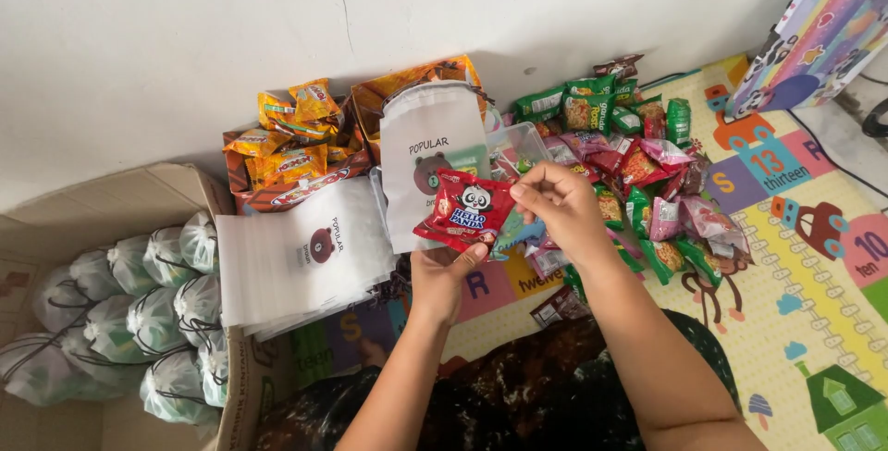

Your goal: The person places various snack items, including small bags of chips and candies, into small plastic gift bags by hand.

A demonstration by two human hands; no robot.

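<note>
My left hand (442, 277) holds the lower edge of a white drawstring pouch (427, 150) with a brown bear print; the pouch stands upright in front of me. A red snack packet with a panda picture (462, 210) lies across the pouch's front. My right hand (558, 206) pinches the packet's right edge between thumb and fingers, and the left thumb touches its lower edge.
A stack of flat white pouches (301, 261) lies to the left. Behind it sits a box of orange snack packets (291, 150). A cardboard box (120, 194) of tied filled bags (139, 317) stands far left. Several green, pink and red packets (652, 183) are spread on the colourful play mat (795, 275).
</note>
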